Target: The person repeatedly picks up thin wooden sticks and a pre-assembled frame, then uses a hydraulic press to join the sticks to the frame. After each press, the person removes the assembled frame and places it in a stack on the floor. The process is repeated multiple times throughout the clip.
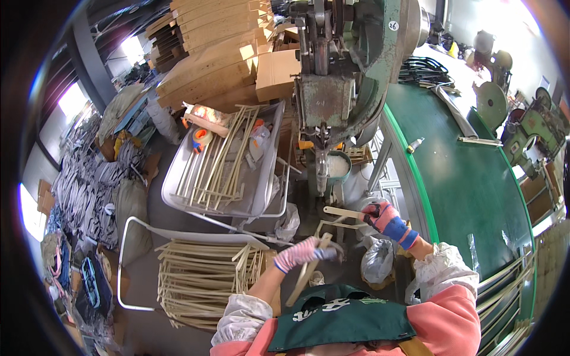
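One cream strip (pixel 342 212), right of frame centre, is clamped in our closed right hand (pixel 385 220). At lower centre, our blurred left hand (pixel 298 254) overlaps a second strip (pixel 301 282); we cannot tell its grip. A machine (pixel 326 98) stands upper centre.

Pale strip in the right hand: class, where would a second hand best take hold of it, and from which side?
Probably pinch the strip near its free end, coming from the left: it is flat and narrow, that end juts out leftward uncovered, and the right hand grips it farther right.

Right grip (pixel 385 221) ahead of left grip (pixel 301 254)
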